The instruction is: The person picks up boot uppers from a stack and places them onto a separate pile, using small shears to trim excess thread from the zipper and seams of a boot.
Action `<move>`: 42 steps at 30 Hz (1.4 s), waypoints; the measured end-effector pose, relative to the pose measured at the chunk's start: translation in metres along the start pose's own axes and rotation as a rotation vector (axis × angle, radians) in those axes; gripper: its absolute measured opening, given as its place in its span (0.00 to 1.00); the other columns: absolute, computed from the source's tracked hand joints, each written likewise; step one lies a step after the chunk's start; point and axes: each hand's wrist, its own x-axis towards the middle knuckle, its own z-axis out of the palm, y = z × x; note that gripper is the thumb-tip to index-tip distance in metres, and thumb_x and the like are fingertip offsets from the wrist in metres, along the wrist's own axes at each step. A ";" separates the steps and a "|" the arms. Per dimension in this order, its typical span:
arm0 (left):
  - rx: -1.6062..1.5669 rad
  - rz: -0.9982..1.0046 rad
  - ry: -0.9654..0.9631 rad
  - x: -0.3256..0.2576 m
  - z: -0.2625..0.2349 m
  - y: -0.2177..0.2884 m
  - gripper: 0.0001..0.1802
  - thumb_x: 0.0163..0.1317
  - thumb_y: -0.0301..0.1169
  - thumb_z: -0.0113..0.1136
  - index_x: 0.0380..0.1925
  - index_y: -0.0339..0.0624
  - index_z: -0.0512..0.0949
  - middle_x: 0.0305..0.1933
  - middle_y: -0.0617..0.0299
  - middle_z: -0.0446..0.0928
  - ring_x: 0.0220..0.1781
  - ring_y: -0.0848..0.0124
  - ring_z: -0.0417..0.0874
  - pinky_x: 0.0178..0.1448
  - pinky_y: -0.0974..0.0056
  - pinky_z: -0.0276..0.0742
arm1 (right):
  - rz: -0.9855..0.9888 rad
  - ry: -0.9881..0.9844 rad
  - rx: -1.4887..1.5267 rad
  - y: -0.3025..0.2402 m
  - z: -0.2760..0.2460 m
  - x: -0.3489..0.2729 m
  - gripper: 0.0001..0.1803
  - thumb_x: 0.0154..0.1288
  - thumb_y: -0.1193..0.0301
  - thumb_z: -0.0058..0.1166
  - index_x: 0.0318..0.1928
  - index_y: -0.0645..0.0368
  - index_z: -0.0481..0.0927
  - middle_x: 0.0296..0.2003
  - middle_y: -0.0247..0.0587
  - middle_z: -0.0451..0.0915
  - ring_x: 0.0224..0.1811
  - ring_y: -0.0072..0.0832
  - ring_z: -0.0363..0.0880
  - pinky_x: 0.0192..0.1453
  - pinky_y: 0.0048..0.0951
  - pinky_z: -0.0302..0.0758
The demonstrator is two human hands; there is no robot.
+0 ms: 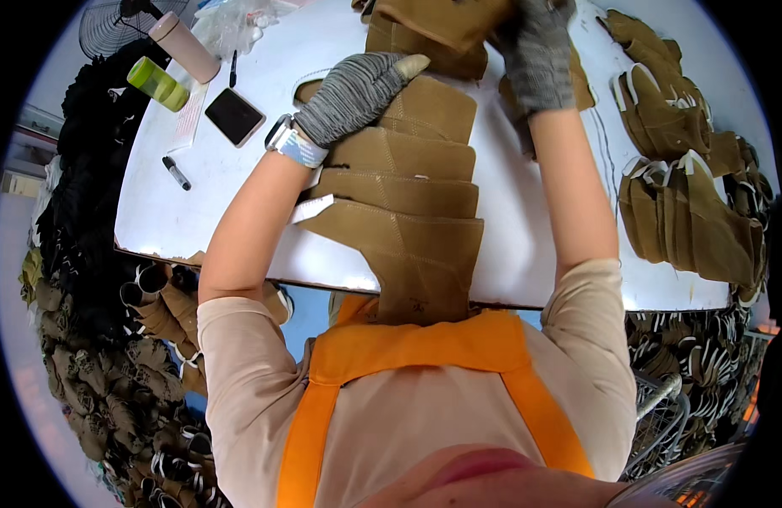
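A fanned row of brown boot uppers (420,157) with stitched seams overlaps down the table's middle, its near end against my orange apron (425,343). Over the upper left part of this row lies my left hand (357,95), in a grey knit glove with one pale fingertip showing. It is closed at the edge of an upper, and most of its fingers are hidden. My right hand (539,63), also gloved in grey, is raised at the top and closed on the edge of another brown boot upper (446,21); its fingertips are blurred and partly cut off.
On the white table (187,216) lie a phone (235,117), a marker (176,173) and a pen (232,69), near a green cup (158,85) and pink bottle (184,46). More boot uppers (683,216) are stacked along the right edge. Piles of dark pieces (82,169) stand left.
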 end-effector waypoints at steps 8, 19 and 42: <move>0.287 0.253 0.252 -0.029 -0.006 0.009 0.21 0.68 0.24 0.53 0.61 0.47 0.75 0.42 0.51 0.82 0.42 0.53 0.83 0.50 0.57 0.80 | 0.330 -0.210 -0.097 0.049 -0.004 0.008 0.36 0.58 0.66 0.72 0.63 0.64 0.70 0.53 0.41 0.79 0.54 0.29 0.77 0.60 0.33 0.77; -0.233 -0.160 0.409 -0.050 -0.018 0.048 0.21 0.63 0.42 0.67 0.51 0.42 0.82 0.46 0.58 0.79 0.47 0.66 0.82 0.51 0.62 0.78 | 0.607 -0.624 -0.192 0.027 -0.011 -0.036 0.33 0.66 0.62 0.65 0.67 0.62 0.69 0.58 0.37 0.76 0.60 0.25 0.71 0.66 0.27 0.70; -0.223 -0.192 -0.293 -0.033 -0.063 -0.044 0.23 0.68 0.52 0.59 0.35 0.40 0.83 0.18 0.62 0.75 0.18 0.72 0.74 0.28 0.64 0.72 | 0.585 -0.037 -0.288 0.093 -0.074 -0.121 0.34 0.70 0.45 0.56 0.59 0.65 0.79 0.52 0.42 0.82 0.54 0.27 0.78 0.63 0.30 0.72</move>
